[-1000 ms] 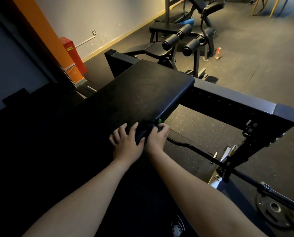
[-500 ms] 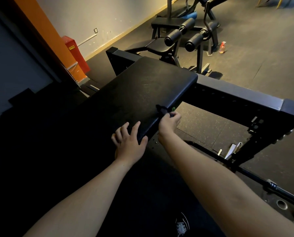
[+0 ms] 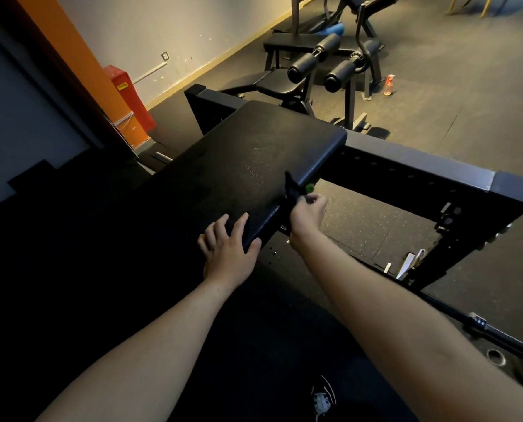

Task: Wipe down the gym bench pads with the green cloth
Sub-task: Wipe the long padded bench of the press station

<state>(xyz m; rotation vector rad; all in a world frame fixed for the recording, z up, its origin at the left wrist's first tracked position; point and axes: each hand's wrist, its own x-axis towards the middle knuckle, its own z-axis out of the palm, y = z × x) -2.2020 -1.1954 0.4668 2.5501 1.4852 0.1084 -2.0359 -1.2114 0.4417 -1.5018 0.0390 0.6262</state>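
Note:
A long black bench pad [image 3: 238, 169] runs from the lower left toward the upper right. My left hand [image 3: 228, 248] rests on its near right edge, fingers spread on top and thumb over the side. My right hand [image 3: 307, 213] is closed around the cloth [image 3: 293, 190] and holds it against the pad's right side edge. The cloth looks dark here, with only a small bright green tip [image 3: 309, 187] showing beside the pad.
A dark steel frame beam [image 3: 421, 166] crosses behind the pad. A barbell [image 3: 497, 333] lies on the rubber floor at the right. A leg machine with foam rollers [image 3: 324, 60] and a small spray bottle [image 3: 389, 85] stand farther back. An orange pillar [image 3: 80, 65] is on the left.
My right hand has slid the cloth along the pad's right side edge, away from me. My left hand has stayed in place on the near edge.

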